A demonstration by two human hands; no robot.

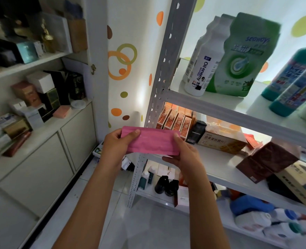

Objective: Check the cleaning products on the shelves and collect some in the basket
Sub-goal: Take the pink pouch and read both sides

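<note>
Left hand (119,142) and right hand (182,153) pinch pink packet (151,141) ends; metal shelf (211,103) at two o'clock. Recommend level hold, label checked.

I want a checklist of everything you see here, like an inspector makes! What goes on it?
Surface: white metal shelf rack, several tiers, all stocked.
Job's things: pink pack held in front of the rack; white Oil enemy bottle, green pouch and teal bottles on the top shelf seen. No basket in view.
Clutter: orange boxes, brown pack, bottles lower down.
Grippers: left hand and right hand each grip one end of the pink pack.
Cables: nothing seen.
Surroundings: white cupboard with boxes on the left, dotted wall.
</note>
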